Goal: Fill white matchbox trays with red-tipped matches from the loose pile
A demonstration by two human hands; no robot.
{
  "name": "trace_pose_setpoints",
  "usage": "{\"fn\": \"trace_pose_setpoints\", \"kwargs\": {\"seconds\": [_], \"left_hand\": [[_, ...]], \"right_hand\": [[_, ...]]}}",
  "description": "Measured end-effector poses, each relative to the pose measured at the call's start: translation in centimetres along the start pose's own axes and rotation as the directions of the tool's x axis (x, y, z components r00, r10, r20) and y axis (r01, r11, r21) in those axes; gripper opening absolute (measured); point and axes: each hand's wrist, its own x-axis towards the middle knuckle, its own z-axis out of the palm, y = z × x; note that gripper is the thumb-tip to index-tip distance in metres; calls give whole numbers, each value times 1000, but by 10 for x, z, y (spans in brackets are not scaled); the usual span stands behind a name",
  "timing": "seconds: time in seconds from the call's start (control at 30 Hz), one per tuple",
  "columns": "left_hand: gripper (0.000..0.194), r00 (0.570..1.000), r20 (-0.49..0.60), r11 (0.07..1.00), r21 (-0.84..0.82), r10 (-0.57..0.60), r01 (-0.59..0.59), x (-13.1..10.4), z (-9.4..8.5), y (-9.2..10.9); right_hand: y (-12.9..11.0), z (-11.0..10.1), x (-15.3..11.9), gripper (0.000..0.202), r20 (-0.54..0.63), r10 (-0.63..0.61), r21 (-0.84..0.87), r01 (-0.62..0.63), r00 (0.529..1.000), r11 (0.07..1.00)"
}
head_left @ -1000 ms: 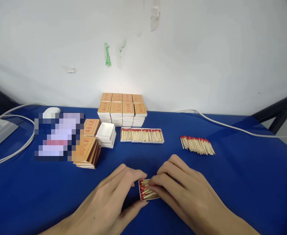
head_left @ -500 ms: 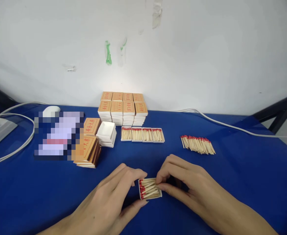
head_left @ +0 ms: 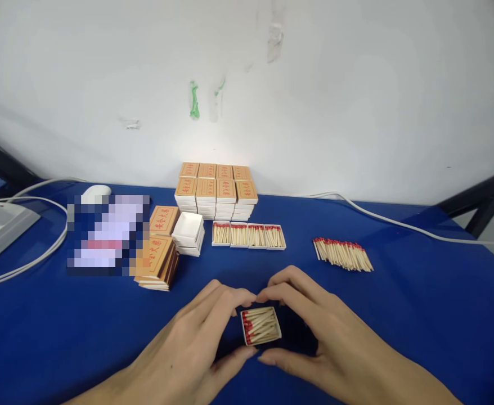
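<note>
A white matchbox tray [head_left: 262, 341] lies on the blue table in front of me, holding loosely laid matches [head_left: 260, 325] whose red heads point left. My left hand [head_left: 207, 332] has its thumb at the tray's near edge and its forefinger by the far edge, holding it from the left. On the right, my right hand [head_left: 310, 320] curves around the same tray, thumb and fingers apart, with nothing between them. Both forefingertips meet, or nearly meet, beyond the tray. Whether the right hand touches the tray is unclear.
Several filled trays [head_left: 248, 236] stand in a row ahead, with stacked orange matchboxes [head_left: 215, 191] behind. Left are white empty trays [head_left: 188, 228], orange box sleeves [head_left: 156, 256], a blurred phone-like object [head_left: 107, 233] and a white mouse [head_left: 97, 194]. A match pile [head_left: 343, 255] lies right; a cable [head_left: 377, 219] runs behind.
My right hand has let go of the matches at the tray's right end and spread its thumb and fingers around the tray. The left hand stays by it. The view has shifted slightly.
</note>
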Motion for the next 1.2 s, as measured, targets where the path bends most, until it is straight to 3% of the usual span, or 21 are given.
{"fn": "trace_pose_setpoints", "kwargs": {"seconds": [0.1, 0.17, 0.37, 0.47, 0.53, 0.6, 0.7, 0.8, 0.97, 1.2], "left_hand": [[59, 1000, -27, 1000, 19, -10, 11, -3, 1, -3], [62, 998, -50, 999, 34, -26, 28, -4, 1, -6], [57, 996, -77, 997, 67, -41, 47, -5, 3, -9], [58, 996, -78, 997, 64, -44, 49, -4, 5, -9], [58, 996, -81, 997, 63, -43, 48, -4, 5, -10], [57, 996, -79, 997, 67, -42, 47, -4, 6, -11], [56, 996, -79, 997, 71, -34, 39, -6, 7, -12], [55, 996, -87, 997, 73, -33, 39, -7, 7, -13], [56, 996, -81, 996, 77, -39, 45, -8, 6, -13], [54, 997, -72, 997, 64, -33, 37, -4, 3, -8]], "right_hand": [[6, 6, 1, 25, -35, -16, -65, 14, 999, 998], [10, 8, 3, 22, -126, -26, -108, 13, 992, 994], [11, 19, 7, 17, -291, -77, -216, 13, 954, 976], [8, 20, 5, 44, -279, -68, -259, -7, 958, 966], [6, 16, 2, 75, -176, -65, -256, 18, 982, 966], [5, 9, 0, 84, -71, -42, -218, 25, 997, 976], [5, 2, 1, 59, 25, 15, -127, -11, 1000, 992], [7, 3, 3, 42, -33, 72, -78, -75, 997, 994], [9, 9, 4, 47, -86, 95, -57, -100, 992, 993], [9, 0, 5, 41, -172, 103, -58, -114, 980, 992]]}}
